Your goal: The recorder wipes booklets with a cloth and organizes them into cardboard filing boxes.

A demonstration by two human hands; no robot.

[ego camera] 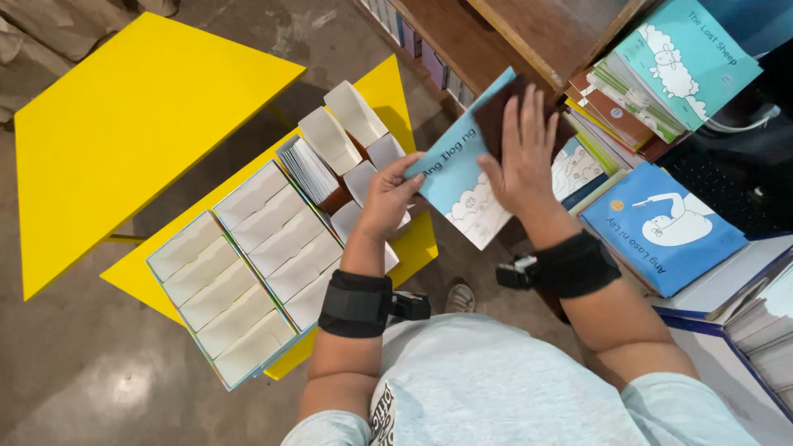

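My left hand [387, 198] grips the lower left edge of a thin light-blue picture book [459, 177], held up in front of me. My right hand [524, 153] lies flat on the book's cover, pressing a dark brown cloth [500, 111] against it with fingers spread. Both wrists wear black bands. The book hangs over the gap between a yellow table and a pile of books on my right.
A yellow table [124, 116] and a lower yellow surface [132, 272] carry several white card boxes [248, 264] in rows. Stacks of children's books [661, 66] and a blue book with an elephant [661, 227] lie on the right, under a wooden shelf [496, 33].
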